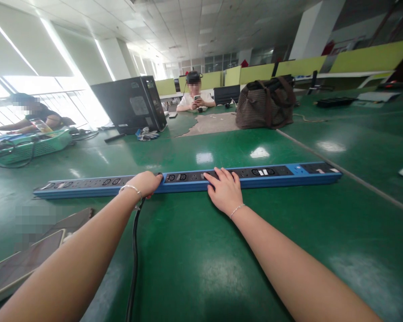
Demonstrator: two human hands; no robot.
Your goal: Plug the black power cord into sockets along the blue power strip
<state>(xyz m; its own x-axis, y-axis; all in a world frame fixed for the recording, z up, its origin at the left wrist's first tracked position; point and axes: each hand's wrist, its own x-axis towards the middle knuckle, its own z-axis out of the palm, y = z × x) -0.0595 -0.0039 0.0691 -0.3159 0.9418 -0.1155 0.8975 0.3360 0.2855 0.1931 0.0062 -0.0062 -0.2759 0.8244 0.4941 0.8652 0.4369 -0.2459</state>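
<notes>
A long blue power strip [188,185] with a dark face of several sockets lies crosswise on the green table [188,250]. My left hand [146,183] is closed around the plug end of a black cable [134,259], at the strip left of its middle; the plug is mostly hidden by the fingers. From that hand the cable runs down toward the near edge of the view. Resting on the strip just right of its middle, my right hand [225,190] has its fingers spread and holds nothing.
Phones or tablets [23,264] lie at the near left. Behind the strip are a green basket [36,147], a black computer case [130,105], gloves [147,134] and a brown bag [265,105]. Two people sit beyond, one holding a phone [196,98].
</notes>
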